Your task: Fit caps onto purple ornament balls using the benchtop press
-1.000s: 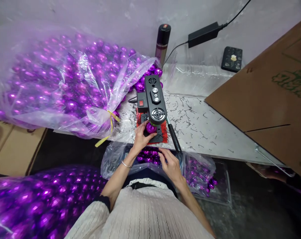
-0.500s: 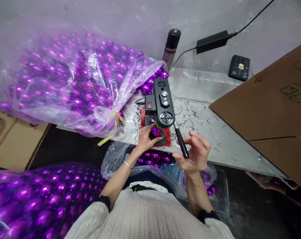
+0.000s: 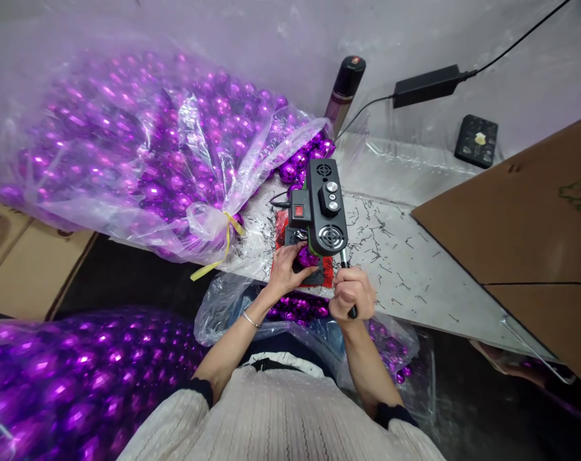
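A small black machine with a red switch stands on a red pad at the table's near edge. My left hand holds a purple ball under the machine's front, fingers closed around it. My right hand is wrapped in a fist round the machine's black lever handle. Below my hands, on my lap, an open plastic bag holds several more purple balls.
A big tied clear bag of purple balls fills the table's left. Another bag lies at lower left. Brown cardboard covers the right. A dark bottle, a power adapter and a small black box stand at the back. Black wire bits litter the table.
My right hand rose from the lap bag, reached the black lever with open fingers, and now grips it in a fist. My left hand stayed on the ball under the machine.
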The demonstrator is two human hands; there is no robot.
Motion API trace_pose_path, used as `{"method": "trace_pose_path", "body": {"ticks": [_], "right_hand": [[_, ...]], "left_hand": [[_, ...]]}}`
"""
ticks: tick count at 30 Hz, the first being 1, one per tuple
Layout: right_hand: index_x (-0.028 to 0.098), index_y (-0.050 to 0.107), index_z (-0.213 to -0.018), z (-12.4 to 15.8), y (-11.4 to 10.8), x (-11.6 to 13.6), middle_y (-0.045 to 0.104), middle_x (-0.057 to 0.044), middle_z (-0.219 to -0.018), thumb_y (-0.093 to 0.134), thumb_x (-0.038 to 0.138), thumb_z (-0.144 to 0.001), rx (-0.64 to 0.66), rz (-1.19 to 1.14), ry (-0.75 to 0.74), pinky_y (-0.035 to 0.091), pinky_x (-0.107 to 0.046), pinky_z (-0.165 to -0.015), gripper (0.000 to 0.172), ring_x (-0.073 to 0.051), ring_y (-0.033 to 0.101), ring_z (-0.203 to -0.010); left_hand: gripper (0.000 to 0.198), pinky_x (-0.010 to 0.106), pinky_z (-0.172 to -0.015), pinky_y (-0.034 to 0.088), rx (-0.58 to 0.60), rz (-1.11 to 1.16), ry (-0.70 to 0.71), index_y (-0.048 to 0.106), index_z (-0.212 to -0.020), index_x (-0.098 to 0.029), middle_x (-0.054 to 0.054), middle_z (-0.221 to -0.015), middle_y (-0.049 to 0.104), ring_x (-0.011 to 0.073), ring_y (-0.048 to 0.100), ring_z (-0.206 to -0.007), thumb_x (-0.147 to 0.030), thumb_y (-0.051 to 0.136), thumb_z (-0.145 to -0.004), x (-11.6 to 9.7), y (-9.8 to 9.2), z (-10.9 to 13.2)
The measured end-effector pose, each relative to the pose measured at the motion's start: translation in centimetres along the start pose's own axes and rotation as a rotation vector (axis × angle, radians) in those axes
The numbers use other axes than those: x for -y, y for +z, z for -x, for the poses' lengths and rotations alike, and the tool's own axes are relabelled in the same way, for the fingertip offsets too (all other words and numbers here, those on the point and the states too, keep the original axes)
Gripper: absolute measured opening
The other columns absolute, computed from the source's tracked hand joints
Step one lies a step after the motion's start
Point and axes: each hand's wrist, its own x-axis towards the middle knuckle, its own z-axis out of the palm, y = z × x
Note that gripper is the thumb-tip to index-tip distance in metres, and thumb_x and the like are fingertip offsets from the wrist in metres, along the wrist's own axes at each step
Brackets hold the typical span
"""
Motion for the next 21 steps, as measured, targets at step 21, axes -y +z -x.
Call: {"method": "trace_pose_path", "body": {"ticks": [21], "right_hand": [[0.025, 0.048, -0.075, 4.2, 1.9, -2.0, 0.054, 0.000, -0.074, 0.036, 0.038, -0.111, -0.101, -0.075, 0.042, 0.051, -0.033, -0.054, 0.041, -0.014, 0.056, -0.057]], "left_hand": [[0.056, 0.048, -0.106, 0.051, 0.001, 0.035, 0.010, 0.069, -0.131, -0.019, 0.013, -0.119, 0.078, 0.0309, 0.071, -0.114, -0.053, 0.084, -0.088, -0.4, -0.1, -0.2]]}}
